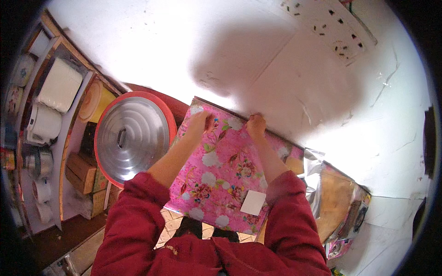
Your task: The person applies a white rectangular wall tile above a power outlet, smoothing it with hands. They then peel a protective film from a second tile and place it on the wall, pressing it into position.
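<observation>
A pink floral sheet or cloth (221, 169) is spread before me, its far edge running along the foot of a white wall. My left hand (204, 122) rests on it near its far left corner; its fingers are partly hidden, so its hold is unclear. My right hand (256, 125) has its fingers curled at the far edge; whether they pinch the sheet cannot be told. A small white rectangular card (253, 203) lies on the near right part of the sheet.
At the left stands a round red-rimmed container with a metal lid (133, 138). Beyond it are shelves (65, 145) with cardboard boxes (81, 172) and containers. A brown board or carton (335, 200) is at the right. Socket strips (331, 31) are on the white wall (148, 45).
</observation>
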### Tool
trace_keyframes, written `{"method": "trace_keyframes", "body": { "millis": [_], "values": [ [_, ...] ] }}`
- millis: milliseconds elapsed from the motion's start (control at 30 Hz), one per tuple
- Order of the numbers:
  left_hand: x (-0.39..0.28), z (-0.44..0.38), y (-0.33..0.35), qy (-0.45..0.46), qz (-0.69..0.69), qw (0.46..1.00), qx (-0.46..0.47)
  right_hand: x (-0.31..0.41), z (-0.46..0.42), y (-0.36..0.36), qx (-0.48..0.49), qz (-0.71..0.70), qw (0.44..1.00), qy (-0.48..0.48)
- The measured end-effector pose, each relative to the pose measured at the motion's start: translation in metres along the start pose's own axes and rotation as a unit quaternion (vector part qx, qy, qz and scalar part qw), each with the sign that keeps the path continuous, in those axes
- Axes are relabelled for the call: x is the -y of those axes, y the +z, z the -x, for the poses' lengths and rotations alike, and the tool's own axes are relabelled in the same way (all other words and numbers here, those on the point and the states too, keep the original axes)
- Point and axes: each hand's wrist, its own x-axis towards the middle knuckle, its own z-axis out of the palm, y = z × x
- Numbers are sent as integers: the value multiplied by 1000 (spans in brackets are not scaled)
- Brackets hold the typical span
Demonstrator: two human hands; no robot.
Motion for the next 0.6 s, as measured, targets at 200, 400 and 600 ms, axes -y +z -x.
{"method": "trace_keyframes", "body": {
  "millis": [200, 400, 600],
  "values": [
    [47, 110, -71, -49, -63, 995, -55, 40, -24, 41, -24, -68, 981, -180],
    [86, 177, -125, -133, -54, 987, -70, 106, -6, -81, 200, -352, 914, 6],
    [93, 177, -127, -133, -83, 986, -61, 57, -40, -130, 245, -345, 886, -191]
  ]
}}
